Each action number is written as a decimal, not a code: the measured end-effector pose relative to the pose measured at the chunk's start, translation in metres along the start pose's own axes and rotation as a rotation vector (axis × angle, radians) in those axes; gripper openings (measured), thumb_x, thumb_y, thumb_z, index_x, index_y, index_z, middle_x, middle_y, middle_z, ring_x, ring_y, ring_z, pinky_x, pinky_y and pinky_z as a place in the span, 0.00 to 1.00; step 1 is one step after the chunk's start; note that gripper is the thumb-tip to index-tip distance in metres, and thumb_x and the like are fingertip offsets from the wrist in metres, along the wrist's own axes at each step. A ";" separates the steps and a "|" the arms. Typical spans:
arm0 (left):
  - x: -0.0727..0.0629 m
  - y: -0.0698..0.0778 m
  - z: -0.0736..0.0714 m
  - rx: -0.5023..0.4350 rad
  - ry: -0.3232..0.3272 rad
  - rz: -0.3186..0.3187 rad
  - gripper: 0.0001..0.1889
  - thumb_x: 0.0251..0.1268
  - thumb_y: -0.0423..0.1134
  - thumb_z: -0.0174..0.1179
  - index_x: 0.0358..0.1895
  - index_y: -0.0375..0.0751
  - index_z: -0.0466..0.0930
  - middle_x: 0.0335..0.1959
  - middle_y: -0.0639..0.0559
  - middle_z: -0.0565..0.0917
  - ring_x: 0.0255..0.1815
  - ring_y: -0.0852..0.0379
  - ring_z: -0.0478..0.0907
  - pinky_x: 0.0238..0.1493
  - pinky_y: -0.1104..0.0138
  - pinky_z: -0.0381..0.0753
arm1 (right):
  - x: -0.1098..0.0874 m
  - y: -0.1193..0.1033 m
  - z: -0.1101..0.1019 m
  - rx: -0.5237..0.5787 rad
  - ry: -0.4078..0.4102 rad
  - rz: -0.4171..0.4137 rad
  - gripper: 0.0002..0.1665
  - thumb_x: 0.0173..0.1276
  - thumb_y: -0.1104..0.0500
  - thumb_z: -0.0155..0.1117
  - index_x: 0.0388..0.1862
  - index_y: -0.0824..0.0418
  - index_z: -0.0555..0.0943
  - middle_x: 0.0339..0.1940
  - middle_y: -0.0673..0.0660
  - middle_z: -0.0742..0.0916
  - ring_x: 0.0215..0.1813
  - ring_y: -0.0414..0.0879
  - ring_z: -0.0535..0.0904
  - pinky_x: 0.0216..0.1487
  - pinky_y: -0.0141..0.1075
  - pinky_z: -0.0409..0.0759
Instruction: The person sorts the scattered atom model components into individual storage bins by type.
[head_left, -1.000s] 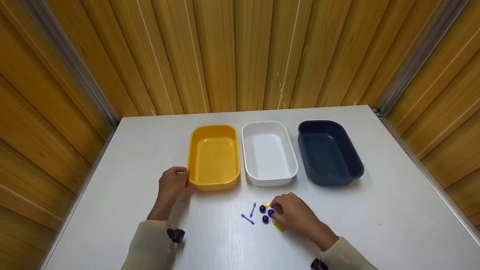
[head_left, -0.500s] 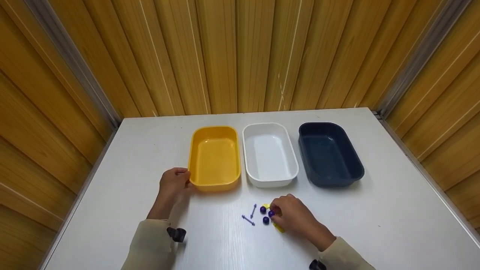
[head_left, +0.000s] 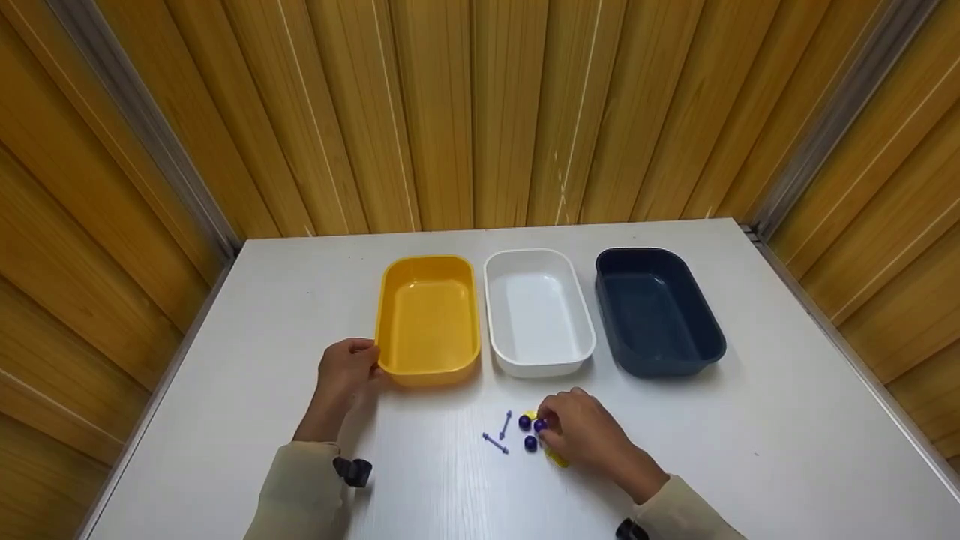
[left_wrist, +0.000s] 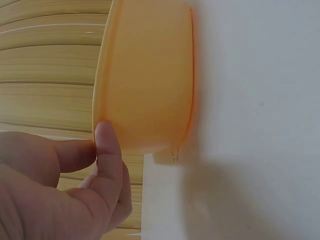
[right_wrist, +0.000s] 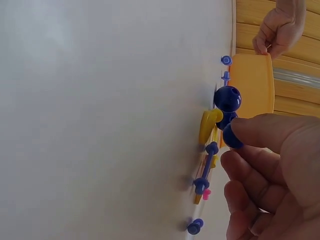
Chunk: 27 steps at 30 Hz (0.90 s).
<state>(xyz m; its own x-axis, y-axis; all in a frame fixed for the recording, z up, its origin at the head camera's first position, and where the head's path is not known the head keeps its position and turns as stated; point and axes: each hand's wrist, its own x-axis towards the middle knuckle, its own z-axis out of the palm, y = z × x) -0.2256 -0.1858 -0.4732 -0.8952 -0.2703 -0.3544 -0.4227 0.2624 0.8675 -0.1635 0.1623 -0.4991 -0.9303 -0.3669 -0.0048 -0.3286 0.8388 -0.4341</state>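
Just below and right of the centre of the head view, the right hand holds a purple bead pinched between thumb and forefinger; whether the bead touches the table is hard to tell. Left of centre, the left hand grips the rim of a yellow tray at its lower left corner, thumb on one side and fingers on the other.

Near the right hand, in the lower middle of the frame, lie a second bead and a third bead, both purple. To their left are an upper purple rod and a lower purple rod, each with knobbed ends. A yellow piece shows partly beneath the right hand, and in the right wrist view a small pink piece appears below centre.

Right of the yellow tray stand a white tray and, farther right, a navy tray. Wood-patterned panels fill the top of the frame
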 end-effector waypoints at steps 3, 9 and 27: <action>0.000 0.001 0.001 0.000 0.003 -0.006 0.17 0.77 0.37 0.54 0.61 0.33 0.76 0.52 0.38 0.81 0.39 0.53 0.81 0.51 0.64 0.86 | 0.002 -0.003 -0.003 -0.001 0.014 0.000 0.07 0.59 0.58 0.76 0.37 0.54 0.86 0.28 0.43 0.82 0.35 0.40 0.69 0.36 0.32 0.70; 0.001 0.001 0.001 -0.009 0.010 -0.003 0.16 0.77 0.37 0.54 0.61 0.32 0.77 0.52 0.38 0.81 0.41 0.50 0.82 0.52 0.63 0.86 | 0.011 -0.010 -0.007 0.013 0.053 -0.007 0.07 0.61 0.59 0.75 0.37 0.54 0.86 0.34 0.47 0.87 0.40 0.41 0.76 0.41 0.35 0.78; 0.002 0.001 0.001 -0.053 0.012 0.014 0.15 0.74 0.34 0.56 0.58 0.30 0.79 0.47 0.40 0.82 0.35 0.56 0.80 0.45 0.67 0.87 | 0.045 -0.046 -0.011 0.039 0.191 -0.068 0.08 0.61 0.59 0.76 0.38 0.55 0.86 0.35 0.50 0.90 0.38 0.43 0.76 0.40 0.34 0.79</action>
<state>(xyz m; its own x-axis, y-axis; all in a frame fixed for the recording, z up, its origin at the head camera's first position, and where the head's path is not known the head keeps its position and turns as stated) -0.2281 -0.1850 -0.4738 -0.8991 -0.2779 -0.3382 -0.4018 0.2172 0.8896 -0.1917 0.1120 -0.4693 -0.9213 -0.3362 0.1956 -0.3890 0.7972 -0.4617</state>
